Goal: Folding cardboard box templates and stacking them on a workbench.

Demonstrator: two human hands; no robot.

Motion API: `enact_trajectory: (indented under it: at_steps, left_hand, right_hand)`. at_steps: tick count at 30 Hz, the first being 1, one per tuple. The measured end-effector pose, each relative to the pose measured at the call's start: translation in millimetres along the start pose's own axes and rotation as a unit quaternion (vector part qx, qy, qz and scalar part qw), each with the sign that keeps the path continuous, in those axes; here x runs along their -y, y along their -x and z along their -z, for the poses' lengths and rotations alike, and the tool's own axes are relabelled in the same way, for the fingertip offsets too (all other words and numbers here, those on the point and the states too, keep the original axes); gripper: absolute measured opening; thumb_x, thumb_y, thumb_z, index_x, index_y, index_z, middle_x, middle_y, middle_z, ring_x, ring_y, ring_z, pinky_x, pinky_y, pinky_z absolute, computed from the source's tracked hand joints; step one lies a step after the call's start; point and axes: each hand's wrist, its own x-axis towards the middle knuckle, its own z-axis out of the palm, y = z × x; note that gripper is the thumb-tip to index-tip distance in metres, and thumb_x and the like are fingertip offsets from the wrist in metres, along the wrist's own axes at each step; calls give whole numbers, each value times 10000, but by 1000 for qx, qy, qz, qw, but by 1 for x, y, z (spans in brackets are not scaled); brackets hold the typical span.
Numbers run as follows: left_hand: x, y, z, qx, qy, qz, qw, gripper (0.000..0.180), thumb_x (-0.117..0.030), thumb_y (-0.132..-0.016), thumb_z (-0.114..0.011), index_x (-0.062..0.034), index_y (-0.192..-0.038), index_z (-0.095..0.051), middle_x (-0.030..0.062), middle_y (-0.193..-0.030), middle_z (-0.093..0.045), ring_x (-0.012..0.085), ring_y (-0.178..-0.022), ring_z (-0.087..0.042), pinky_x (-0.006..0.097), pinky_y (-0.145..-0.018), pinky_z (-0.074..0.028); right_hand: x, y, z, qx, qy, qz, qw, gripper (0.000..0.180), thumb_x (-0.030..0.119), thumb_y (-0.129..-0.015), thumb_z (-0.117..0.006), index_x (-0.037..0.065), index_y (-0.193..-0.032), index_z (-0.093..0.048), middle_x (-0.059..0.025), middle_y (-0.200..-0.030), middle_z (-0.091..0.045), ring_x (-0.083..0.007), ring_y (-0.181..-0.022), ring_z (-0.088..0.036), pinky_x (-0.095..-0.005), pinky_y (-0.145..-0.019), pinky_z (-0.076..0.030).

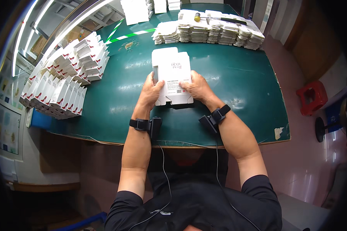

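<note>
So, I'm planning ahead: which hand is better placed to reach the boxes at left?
Likely the left hand: it's nearer the boxes than the right hand, though both hold the carton.

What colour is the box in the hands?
The folding carton is white with dark print; head view.

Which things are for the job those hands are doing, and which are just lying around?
Seems part of the job:
White carton, held by left hand and right hand
Piled flat cartons
Stacked boxes at left

Probably just lying about:
Red stool
Yellow-ended thing atop the flat cartons
</note>
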Motion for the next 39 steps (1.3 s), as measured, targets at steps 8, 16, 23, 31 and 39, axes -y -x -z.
enact_trajectory:
  at_steps: [8,16,23,31,39]
  left_hand:
    - [-2,2,-5,20,-25,-12,999,513,-35,-986,-561,84,-1442,-360,203,-1283,-602,239,-1135,-635,344,-953,-544]
    - [2,0,14,13,-53,-5,998,485,-54,-981,-580,103,-1409,-413,182,-1233,-631,230,-1054,-662,352,-922,-555]
    - [5,-6,17,-36,-267,32,962,544,-122,-963,-654,99,-1415,-446,200,-1225,-641,231,-1047,-663,349,-918,-547]
    - [17,-6,9,-129,-572,-309,749,567,-81,-887,-703,15,-1412,-512,197,-1202,-658,319,-1086,-634,411,-964,-515]
    - [-13,-2,-11,67,-504,-231,829,302,-42,-867,-669,-46,-1167,-704,159,-1131,-668,346,-1077,-622,416,-972,-490]
  right_hand:
    - [2,3,1,-50,41,-17,998,425,291,-920,-693,-68,-1122,-590,-209,-1018,-724,-285,-860,-728,-386,-807,-573]
    - [-2,3,-4,-37,110,17,993,478,262,-876,-698,-48,-1208,-550,-279,-1087,-697,-437,-1031,-671,-468,-928,-526]
    - [-3,4,-6,-27,145,20,989,638,228,-840,-714,-39,-1345,-430,-302,-1086,-686,-467,-1036,-659,-493,-930,-526]
    - [-9,3,-9,-54,167,24,984,809,244,-823,-726,-37,-1468,-327,-332,-1089,-675,-472,-1030,-664,-486,-923,-530]
    - [-14,1,-10,-46,177,44,982,777,242,-834,-721,-45,-1454,-351,-343,-1071,-671,-478,-1022,-662,-497,-916,-531]
